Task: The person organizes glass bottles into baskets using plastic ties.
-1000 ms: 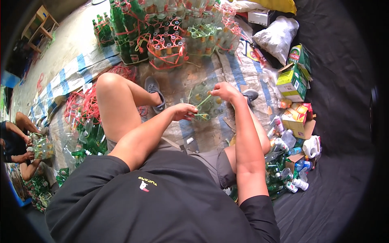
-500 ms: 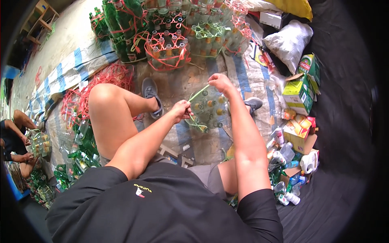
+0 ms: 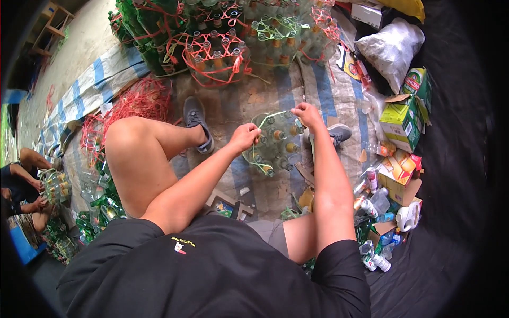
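Note:
A cluster of clear glass bottles (image 3: pixel 278 144) stands upright on the sheet between my feet, necks up. A light green plastic strap (image 3: pixel 273 115) runs between my two hands along the far side of the necks, and more of it loops around the near-left bottles. My left hand (image 3: pixel 245 136) is closed on the strap at the cluster's left side. At the far right corner, by a bottle mouth, my right hand (image 3: pixel 307 114) pinches the strap's other part.
Strapped bottle bundles (image 3: pixel 216 55) stand beyond my feet. Red straps (image 3: pixel 139 106) are heaped left. Cartons (image 3: pixel 398 124), a white sack (image 3: pixel 392 50) and loose containers (image 3: pixel 371 206) line the right. At far left another person's hands (image 3: pixel 40 196) hold a bottle bundle.
Both hands have come down to the bottle tops, the right one moving right. The strap, earlier stretched slantwise above the bottles, now lies along the far necks. The view has shifted slightly.

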Tool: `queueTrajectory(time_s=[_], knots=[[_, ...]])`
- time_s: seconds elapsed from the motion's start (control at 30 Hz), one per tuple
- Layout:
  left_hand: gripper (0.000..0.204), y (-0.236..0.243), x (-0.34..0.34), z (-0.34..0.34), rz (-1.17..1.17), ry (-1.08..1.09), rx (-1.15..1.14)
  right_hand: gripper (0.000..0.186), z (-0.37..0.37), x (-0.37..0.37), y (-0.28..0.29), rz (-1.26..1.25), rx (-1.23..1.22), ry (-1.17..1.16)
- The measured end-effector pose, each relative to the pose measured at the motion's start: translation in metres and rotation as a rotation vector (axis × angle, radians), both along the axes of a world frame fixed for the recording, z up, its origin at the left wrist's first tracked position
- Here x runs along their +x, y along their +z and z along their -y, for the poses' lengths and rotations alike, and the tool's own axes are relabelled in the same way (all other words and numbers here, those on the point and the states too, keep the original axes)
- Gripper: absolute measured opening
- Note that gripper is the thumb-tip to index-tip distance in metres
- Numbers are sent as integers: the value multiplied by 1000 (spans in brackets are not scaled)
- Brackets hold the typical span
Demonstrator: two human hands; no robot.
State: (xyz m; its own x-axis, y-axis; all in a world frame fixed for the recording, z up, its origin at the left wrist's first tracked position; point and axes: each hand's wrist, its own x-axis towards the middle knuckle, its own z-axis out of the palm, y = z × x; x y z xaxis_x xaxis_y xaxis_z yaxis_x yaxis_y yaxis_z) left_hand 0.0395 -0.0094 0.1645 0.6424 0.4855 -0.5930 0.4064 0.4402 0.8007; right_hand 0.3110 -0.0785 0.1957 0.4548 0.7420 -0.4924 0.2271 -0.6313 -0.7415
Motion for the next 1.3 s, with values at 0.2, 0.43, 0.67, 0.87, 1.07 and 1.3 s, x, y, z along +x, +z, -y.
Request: queueTrajectory(time_s=[0.2, 0.43, 0.67, 0.87, 1.07, 1.3], knots=[[20, 10, 7, 5, -86, -99, 223, 15, 75, -12, -28, -298, -77, -406], [21, 7, 5, 11, -95, -111, 295, 12, 143, -53, -23, -396, -68, -680], [35, 13, -14, 36, -177, -92, 471, 13, 168, -90, -29, -400, -71, -860], [41, 74, -40, 77, 57, -291, 1226, 24, 173, -131, -36, 29, -228, -750], [82, 85, -43, 110, 75, -647, 1436, 20, 184, -145, -54, 107, -203, -830], [83, 80, -37, 107, 51, -724, 1256, 6, 172, -188, -36, -417, 78, -1222]])
